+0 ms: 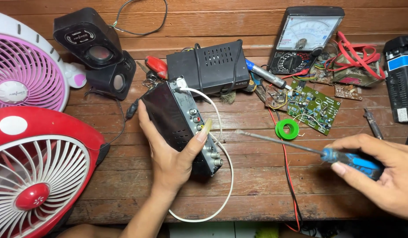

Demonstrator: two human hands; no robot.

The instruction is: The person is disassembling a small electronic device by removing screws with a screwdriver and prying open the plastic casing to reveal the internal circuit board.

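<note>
The left hand (171, 152) grips a black set-top box (179, 123) tilted on edge near the middle of the wooden workbench (257, 185), fingers wrapped around it. The right hand (380, 176), by the bench's right edge, is closed around a blue-handled screwdriver (301, 147) pointing toward the box's rear connectors.

Worn reddish-brown wooden plank workbench (257, 185), boards running sideways, scuffed and stained. Raised plank ledge (213, 20) along the back. Even, soft light. Pale floor strip (204, 230) below front edge.
</note>
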